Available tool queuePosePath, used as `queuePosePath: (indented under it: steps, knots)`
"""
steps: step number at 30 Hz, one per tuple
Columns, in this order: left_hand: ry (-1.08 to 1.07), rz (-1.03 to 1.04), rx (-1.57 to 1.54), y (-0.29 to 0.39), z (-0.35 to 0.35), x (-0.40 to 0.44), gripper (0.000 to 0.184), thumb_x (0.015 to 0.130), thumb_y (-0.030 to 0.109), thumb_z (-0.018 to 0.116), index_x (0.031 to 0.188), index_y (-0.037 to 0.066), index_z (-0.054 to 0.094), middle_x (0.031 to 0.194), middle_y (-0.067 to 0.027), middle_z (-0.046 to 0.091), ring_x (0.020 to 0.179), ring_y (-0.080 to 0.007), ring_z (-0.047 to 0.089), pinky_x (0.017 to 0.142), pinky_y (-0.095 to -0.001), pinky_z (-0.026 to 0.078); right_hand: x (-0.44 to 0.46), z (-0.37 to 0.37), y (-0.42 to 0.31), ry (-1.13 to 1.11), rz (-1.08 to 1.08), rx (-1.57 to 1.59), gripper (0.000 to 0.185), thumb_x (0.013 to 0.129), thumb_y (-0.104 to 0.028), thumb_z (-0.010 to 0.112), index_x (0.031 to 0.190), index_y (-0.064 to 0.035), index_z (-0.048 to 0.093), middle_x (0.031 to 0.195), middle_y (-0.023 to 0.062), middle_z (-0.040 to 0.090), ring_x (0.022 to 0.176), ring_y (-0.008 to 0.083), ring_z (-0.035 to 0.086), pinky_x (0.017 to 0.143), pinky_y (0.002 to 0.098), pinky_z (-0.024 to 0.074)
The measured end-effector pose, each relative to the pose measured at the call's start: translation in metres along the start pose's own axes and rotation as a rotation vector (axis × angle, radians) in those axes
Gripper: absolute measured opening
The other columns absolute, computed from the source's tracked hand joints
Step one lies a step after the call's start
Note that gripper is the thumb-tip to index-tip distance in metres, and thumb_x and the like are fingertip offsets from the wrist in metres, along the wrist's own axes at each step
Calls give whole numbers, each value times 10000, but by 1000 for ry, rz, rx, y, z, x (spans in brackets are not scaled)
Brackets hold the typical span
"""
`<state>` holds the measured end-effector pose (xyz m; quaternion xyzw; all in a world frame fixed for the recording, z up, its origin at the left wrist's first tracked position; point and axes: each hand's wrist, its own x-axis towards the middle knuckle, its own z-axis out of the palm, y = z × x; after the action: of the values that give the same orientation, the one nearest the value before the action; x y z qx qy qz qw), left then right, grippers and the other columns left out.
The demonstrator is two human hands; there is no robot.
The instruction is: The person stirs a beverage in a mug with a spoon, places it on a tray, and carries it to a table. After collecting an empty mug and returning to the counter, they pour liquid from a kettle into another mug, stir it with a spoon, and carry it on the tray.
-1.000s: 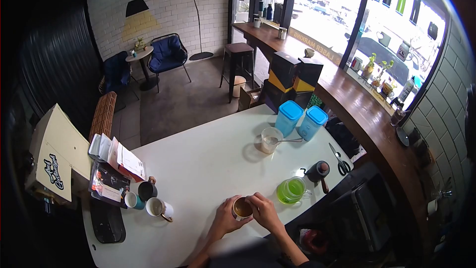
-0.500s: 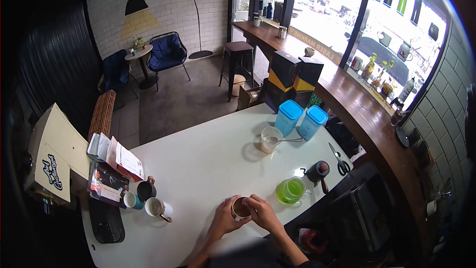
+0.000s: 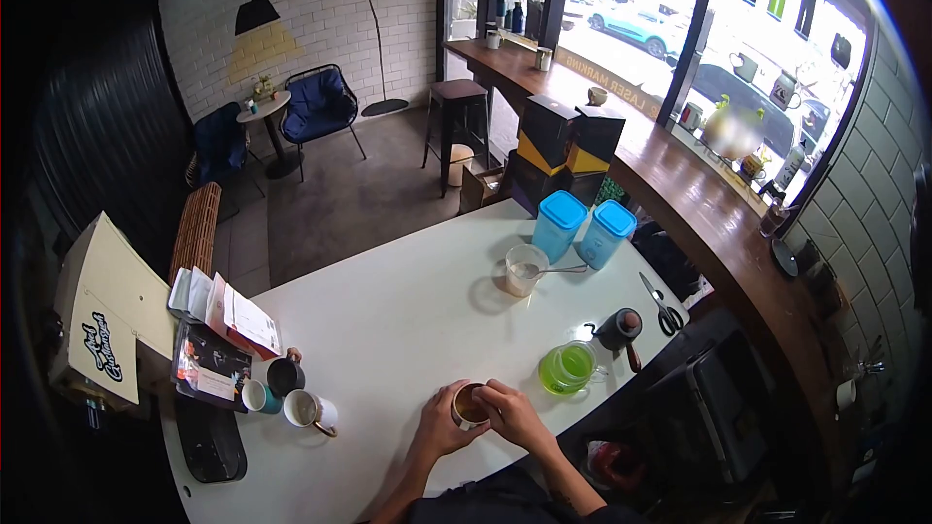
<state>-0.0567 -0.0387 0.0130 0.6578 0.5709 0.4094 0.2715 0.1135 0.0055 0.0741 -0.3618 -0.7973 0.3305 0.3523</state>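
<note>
My left hand is wrapped around the side of a small cup, whose inside shows brown. Over the cup's right rim, my right hand has its fingers pinched together; whatever they hold is hidden. To the right of my hands stands a glass jug of bright green liquid. Beyond it is a dark pot with a wooden handle. A clear cup with a spoon in it stands farther back on the white table.
Two blue-lidded containers stand at the table's far right, with scissors near the right edge. At left are a white mug, a teal cup, a dark mug, papers and a black tray.
My view has shifted slightly. Both hands stay at the cup, with only a small shift of the right fingers at the rim. A light blue car now shows outside the window.
</note>
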Motion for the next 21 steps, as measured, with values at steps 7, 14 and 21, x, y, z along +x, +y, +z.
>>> queuePosePath:
  steps: [7, 14, 21]
  knots:
    - [20, -12, 2, 4, 0, -1, 844, 684, 455, 906, 1334, 72, 526, 1266, -143, 646, 1171, -348, 623, 1000, -464, 505, 0, -6, 8, 71, 82, -107, 95, 927, -21, 623, 1004, 1, 674, 890, 160, 641, 776, 386, 662, 691, 430, 534]
    - [31, 35, 26, 1, 1, -1, 831, 652, 326, 950, 1329, 63, 546, 1239, -150, 652, 1154, -334, 643, 975, -445, 526, 0, 1, 3, -59, 27, 9, 137, 928, -21, 621, 1051, -1, 680, 911, 163, 651, 804, 386, 666, 719, 418, 545]
    - [21, 4, 24, 2, 1, -3, 849, 687, 460, 905, 1343, 78, 524, 1281, -128, 644, 1179, -340, 621, 1022, -462, 491, -2, -12, 1, -2, 91, -142, 106, 928, -19, 617, 1010, 0, 681, 905, 163, 659, 793, 377, 672, 698, 422, 539]
